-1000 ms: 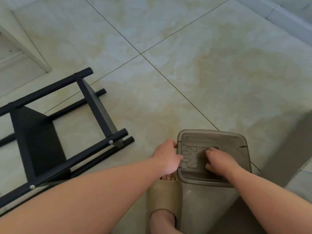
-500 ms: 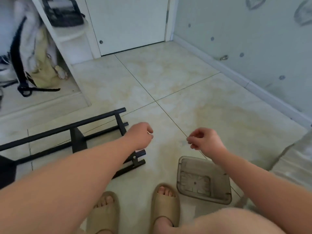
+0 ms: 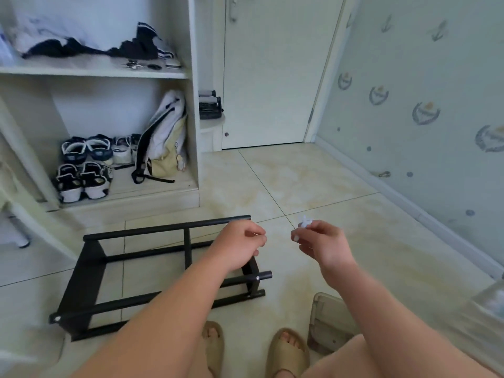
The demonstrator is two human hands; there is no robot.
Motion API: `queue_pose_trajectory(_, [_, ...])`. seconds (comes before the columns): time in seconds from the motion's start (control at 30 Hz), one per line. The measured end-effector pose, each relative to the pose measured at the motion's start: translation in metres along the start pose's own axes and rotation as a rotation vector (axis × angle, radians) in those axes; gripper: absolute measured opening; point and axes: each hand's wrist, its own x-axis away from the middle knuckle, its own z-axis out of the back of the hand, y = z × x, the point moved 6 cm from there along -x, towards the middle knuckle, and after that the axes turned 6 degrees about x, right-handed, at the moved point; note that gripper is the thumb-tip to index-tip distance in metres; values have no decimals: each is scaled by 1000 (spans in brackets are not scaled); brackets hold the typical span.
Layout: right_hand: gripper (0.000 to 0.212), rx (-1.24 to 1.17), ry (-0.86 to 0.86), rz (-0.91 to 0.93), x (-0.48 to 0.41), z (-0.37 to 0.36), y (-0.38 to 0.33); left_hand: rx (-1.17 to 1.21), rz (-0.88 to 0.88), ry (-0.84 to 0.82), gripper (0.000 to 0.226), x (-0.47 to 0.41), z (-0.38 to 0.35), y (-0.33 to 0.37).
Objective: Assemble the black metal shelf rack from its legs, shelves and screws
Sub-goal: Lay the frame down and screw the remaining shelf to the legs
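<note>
Head view: a black rack [image 3: 88,271] is laid on its side toward the left edge of the tiled floor [image 3: 381,255]. Over it the left hand [image 3: 240,245] is curled, its grip's contents hidden; by the right hand [image 3: 324,248] a small white part [image 3: 305,222] is pinched.

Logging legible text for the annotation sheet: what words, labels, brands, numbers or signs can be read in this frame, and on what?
No text can be read in this frame.
On the wallpaper emblems: crest-like motifs, too blurred to tell any lettering.
On the shoes: any brand marks are too small to read.
On the black rack: no label shows.
On the small white part pinched in the right hand: no marking legible.
</note>
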Motion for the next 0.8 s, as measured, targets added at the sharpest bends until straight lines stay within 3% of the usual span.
queue_pose_trajectory(0.3, [11, -57, -78, -51, 8, -20, 4, -174, -40, -78, 24, 11, 25, -10])
queue_pose_trajectory(0.5, [11, 108, -191, -7, -5, -40, 10, -171, -55, -152, 19, -1, 14, -11])
queue_pose_trajectory(0.63, [7, 169, -210, -10, -24, -46, 17, -223, -107, -116, 8, -19, 13, -7])
queue_pose_trajectory(0.8, [12, 408, -226, -33, -54, -55, 40, -392, -94, -110, 11, -50, 13, -20])
